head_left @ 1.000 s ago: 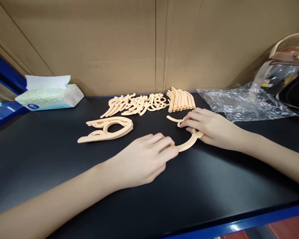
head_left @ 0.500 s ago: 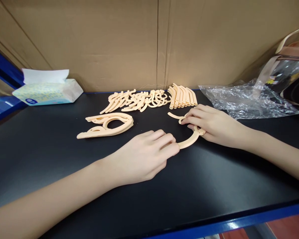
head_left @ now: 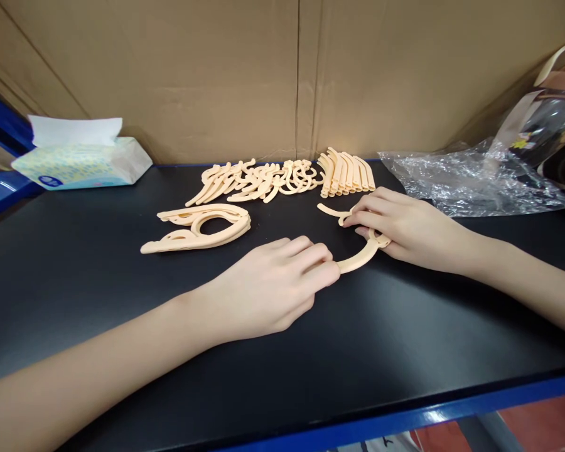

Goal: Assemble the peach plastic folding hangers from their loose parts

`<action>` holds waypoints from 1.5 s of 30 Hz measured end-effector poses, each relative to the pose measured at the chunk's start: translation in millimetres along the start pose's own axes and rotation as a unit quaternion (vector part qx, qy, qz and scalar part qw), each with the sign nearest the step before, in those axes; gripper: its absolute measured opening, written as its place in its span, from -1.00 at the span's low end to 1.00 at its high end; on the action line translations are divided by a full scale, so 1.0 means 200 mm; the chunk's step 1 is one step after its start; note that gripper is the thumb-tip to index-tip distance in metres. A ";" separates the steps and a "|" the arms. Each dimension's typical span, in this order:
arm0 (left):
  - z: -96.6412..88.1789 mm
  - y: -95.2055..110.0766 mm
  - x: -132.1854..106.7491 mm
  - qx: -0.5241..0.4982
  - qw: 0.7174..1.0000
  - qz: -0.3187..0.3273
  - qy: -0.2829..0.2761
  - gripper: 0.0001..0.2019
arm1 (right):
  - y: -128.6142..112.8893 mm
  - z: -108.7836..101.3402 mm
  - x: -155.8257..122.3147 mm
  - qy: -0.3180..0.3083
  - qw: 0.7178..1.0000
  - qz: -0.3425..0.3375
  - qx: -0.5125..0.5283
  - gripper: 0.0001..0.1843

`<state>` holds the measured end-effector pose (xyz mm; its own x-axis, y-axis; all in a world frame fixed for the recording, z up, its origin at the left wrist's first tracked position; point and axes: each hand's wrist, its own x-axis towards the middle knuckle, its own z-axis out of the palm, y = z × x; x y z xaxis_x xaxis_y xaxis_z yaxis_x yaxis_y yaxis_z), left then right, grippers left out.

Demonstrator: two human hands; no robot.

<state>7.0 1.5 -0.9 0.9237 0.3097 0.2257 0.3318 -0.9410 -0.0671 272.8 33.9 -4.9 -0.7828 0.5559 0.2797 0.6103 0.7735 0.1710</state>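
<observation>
A curved peach plastic piece point(head_left: 358, 257) lies on the black tabletop point(head_left: 98, 276) between my two hands. My left hand point(head_left: 273, 285) has its fingers closed on the near end of that piece. My right hand point(head_left: 400, 226) pinches the far end, where a second curved peach piece point(head_left: 329, 211) meets it at a small ring joint. A stack of joined peach hanger-shaped pieces point(head_left: 198, 229) rests to the left of my hands.
Rows of loose peach parts point(head_left: 258, 182) and a bundle of straight-ish peach strips point(head_left: 346, 172) lie along the cardboard back wall point(head_left: 245, 75). A tissue pack point(head_left: 80, 160) sits far left. Crumpled clear plastic point(head_left: 471, 179) and a bag point(head_left: 550, 119) lie at right. A blue table edge point(head_left: 405, 417) runs along the front.
My hands and the curved piece stay nearly as they were; the view has tipped slightly, so everything sits a little higher in the picture.
</observation>
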 end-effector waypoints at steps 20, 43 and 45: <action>0.00 0.00 0.00 0.007 1.000 0.002 -0.001 -0.89 | 0.01 0.00 -0.01 -0.004 1.000 -0.009 -0.001 -0.66; 0.00 -0.01 -0.01 0.002 1.000 0.004 0.009 -0.90 | 0.00 0.00 0.00 0.021 0.999 -0.026 0.017 -0.70; 0.00 0.00 -0.01 0.006 1.000 0.010 0.012 -0.88 | 0.00 0.00 0.00 0.024 0.999 -0.044 0.019 -0.69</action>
<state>5.1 1.8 -0.8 0.9255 0.2865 0.2477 0.3152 -0.9453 -0.0843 273.4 34.2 -5.0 -0.8254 0.4711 0.3111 0.5344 0.8298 0.1611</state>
